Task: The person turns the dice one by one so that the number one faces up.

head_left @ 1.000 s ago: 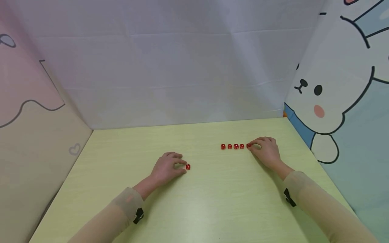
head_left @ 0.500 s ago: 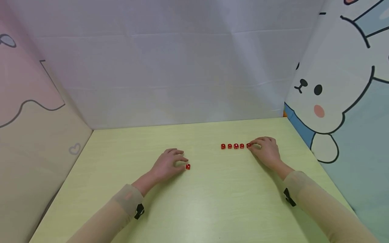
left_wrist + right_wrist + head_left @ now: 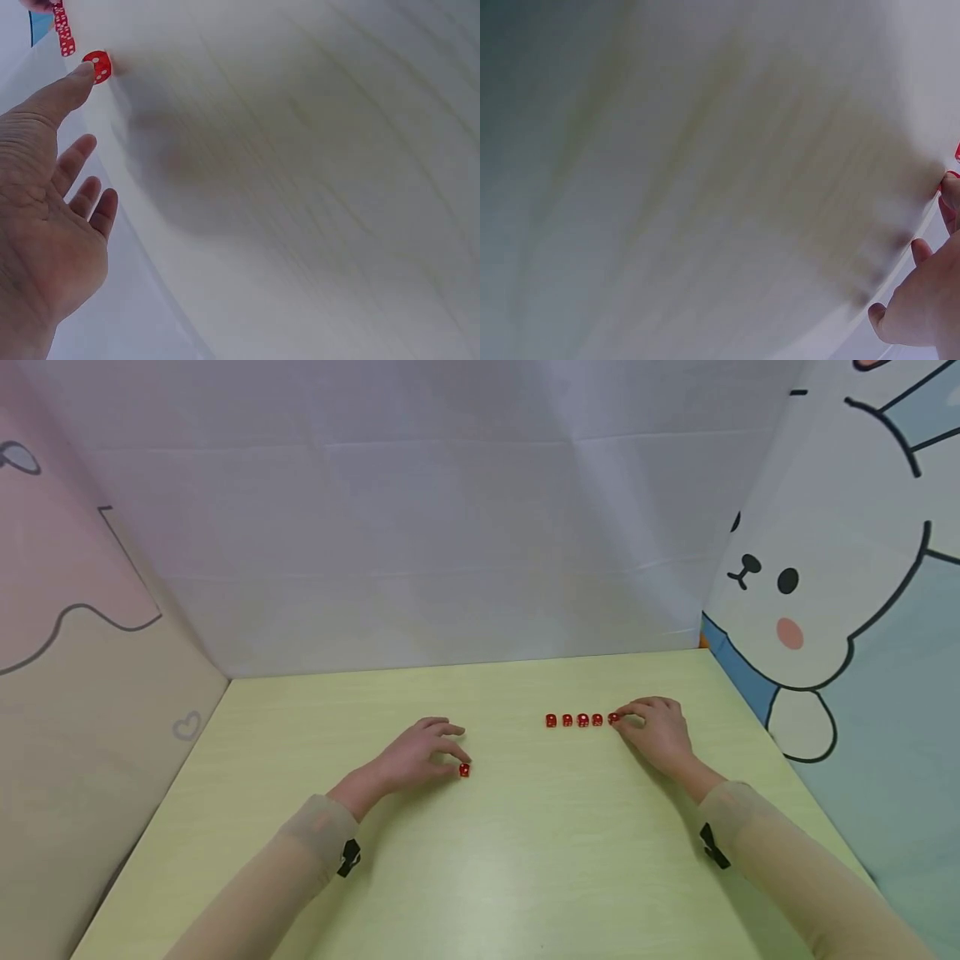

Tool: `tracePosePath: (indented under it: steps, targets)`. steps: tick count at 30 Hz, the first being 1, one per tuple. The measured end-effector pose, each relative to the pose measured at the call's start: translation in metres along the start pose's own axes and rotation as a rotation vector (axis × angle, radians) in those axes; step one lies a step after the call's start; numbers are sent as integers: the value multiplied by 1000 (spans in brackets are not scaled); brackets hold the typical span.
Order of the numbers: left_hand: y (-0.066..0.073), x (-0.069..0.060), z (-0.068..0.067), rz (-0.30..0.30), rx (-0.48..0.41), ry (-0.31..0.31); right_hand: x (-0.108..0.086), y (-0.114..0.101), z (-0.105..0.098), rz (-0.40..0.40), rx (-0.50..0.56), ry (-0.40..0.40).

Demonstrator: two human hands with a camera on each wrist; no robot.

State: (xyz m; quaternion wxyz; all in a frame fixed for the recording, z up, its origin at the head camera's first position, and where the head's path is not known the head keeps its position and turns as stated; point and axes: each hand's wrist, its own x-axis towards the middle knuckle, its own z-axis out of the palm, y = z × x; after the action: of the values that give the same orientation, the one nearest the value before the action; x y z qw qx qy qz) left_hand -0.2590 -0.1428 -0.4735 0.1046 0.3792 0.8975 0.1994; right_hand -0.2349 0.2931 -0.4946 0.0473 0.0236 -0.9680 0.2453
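Several red dice (image 3: 582, 721) with white pips stand in a row on the pale yellow table, right of its middle. At the row's right end my right hand (image 3: 654, 732) pinches the last die (image 3: 613, 718) between thumb and forefinger. A separate red die (image 3: 464, 770) lies nearer and to the left, held at the thumb and forefinger of my left hand (image 3: 416, 756). In the left wrist view, the thumb covers part of this die (image 3: 100, 69), the forefinger is hidden and the other fingers are spread away. The right wrist view shows only a sliver of red beside the right fingertips.
A white cloth wall (image 3: 450, 527) rises behind the table (image 3: 480, 877). Side panels with cartoon drawings (image 3: 825, 568) stand at left and right. Both forearms, in beige sleeves with black straps, reach in from the near edge.
My left hand has shifted slightly forward and turned, bringing its thumb and forefinger closer on the single die. That die, the row and my right hand have stayed in place.
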Motion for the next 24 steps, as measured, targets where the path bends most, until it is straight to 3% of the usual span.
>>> tracePosePath:
  steps: [17, 24]
  targets:
    - [4, 4, -9, 19, 17, -26, 1, -1, -2, 1, 17, -2]
    - [4, 6, -10, -5, 28, -28, 1, -1, -4, 15, 36, 0]
